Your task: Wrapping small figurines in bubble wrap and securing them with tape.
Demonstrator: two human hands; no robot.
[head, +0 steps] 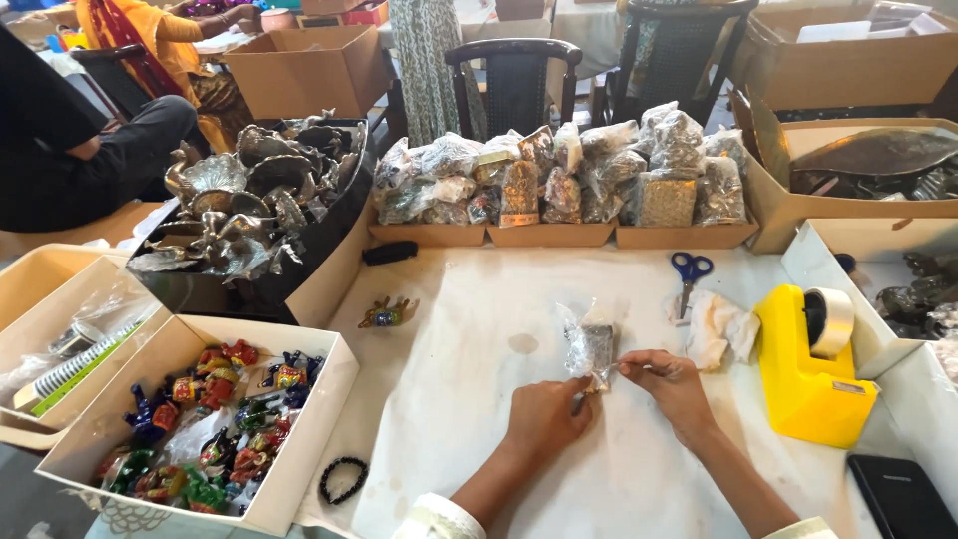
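Observation:
My left hand (544,414) and my right hand (674,389) meet over a white cloth-covered table (479,399). Between them stands a small clear plastic bag (589,344) with a dark metal piece inside. Both hands pinch the bag's lower end, fingers closed on it. The bag's top is crumpled and points away from me.
A yellow tape dispenser (808,364), crumpled white tissue (718,324) and blue scissors (689,269) lie to the right. Bagged items (569,180) fill trays at the back. A box of colourful figurines (215,419), a black bead bracelet (344,479) and a bin of metal pieces (249,200) stand left. People sit beyond.

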